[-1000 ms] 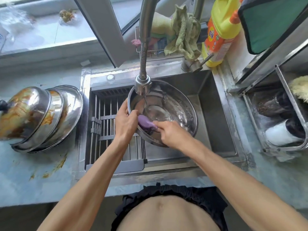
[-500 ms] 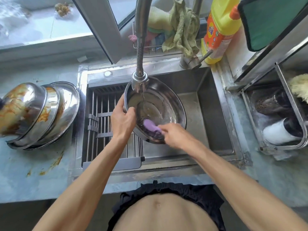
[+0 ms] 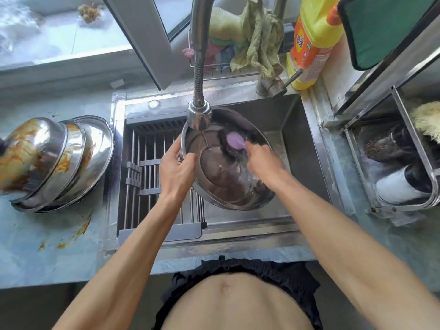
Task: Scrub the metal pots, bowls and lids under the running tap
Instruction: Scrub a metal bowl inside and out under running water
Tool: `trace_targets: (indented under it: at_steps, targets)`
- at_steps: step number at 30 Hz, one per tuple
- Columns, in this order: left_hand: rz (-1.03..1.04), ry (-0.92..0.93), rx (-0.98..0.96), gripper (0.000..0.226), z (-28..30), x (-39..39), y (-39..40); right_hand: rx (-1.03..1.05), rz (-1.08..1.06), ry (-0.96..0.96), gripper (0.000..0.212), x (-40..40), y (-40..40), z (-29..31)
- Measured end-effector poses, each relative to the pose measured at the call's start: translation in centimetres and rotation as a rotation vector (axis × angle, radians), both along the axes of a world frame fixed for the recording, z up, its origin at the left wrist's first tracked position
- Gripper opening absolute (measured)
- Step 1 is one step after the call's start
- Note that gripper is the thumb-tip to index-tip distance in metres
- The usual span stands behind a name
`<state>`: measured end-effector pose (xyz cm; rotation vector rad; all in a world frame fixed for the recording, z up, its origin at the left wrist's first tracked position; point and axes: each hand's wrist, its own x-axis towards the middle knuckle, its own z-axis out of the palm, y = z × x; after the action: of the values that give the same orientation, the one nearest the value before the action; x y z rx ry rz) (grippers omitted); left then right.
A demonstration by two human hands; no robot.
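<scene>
Left hand (image 3: 176, 170) grips left rim of steel bowl (image 3: 228, 186), tilted over sink (image 3: 295, 148) under running tap (image 3: 199, 113); right hand (image 3: 263, 158) clutches purple scrubber (image 3: 234, 142) inside bowl; 3 dirty lids (image 3: 57, 160) stacked at counter's left edge.

Tap head (image 3: 199, 115) overhangs the bowl (image 3: 238, 198); sink's right side (image 3: 307, 177) open.

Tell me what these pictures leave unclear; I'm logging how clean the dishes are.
All in the head view:
- Scrubber: motion-blurred, the right hand hides its handle.
- Bowl: glare and water mask any residue.
- Stacked dirty bowls: cut off by the left edge, insides face away.
</scene>
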<state>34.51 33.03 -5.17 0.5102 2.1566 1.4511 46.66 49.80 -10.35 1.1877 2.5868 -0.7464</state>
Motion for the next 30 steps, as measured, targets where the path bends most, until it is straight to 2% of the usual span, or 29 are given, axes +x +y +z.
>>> trace_targets:
  at_steps: [5,7,9,13,15,19,22,27,30]
  targets:
    - [0.047,0.025,-0.054,0.062,-0.6,-1.1,-0.1,-0.25,0.085,-0.228,0.032,3.1,-2.0,-0.3]
    - [0.023,0.03,-0.071,0.057,-1.2,-1.0,0.2,-0.386,0.13,-0.217,0.032,3.8,-3.5,0.8]
    - [0.006,0.018,-0.085,0.05,-1.7,-0.9,0.5,-0.485,0.162,-0.106,0.033,3.9,-4.9,1.9]
    - [-0.019,0.011,-0.078,0.047,-1.7,-0.4,0.6,-0.44,0.093,0.218,0.035,1.0,-5.7,3.1]
    - [-0.03,-0.022,-0.041,0.043,-1.2,-0.1,0.4,-0.364,0.056,0.25,0.037,-0.9,-4.3,2.5]
    - [-0.012,-0.09,0.002,0.047,-0.2,0.1,-0.6,-0.152,0.05,0.135,0.037,-2.4,-0.2,1.4]
    - [0.043,-0.13,0.022,0.05,0.4,-0.1,-0.8,-0.103,0.008,0.038,0.036,-1.1,0.8,0.7]
    - [0.085,-0.117,0.003,0.055,-0.1,-0.5,-1.1,-0.215,0.039,-0.111,0.034,1.3,-2.2,0.2]
    - [0.094,-0.14,-0.031,0.053,-0.6,-0.4,-0.9,-0.383,0.136,-0.062,0.029,2.2,-4.7,1.9]
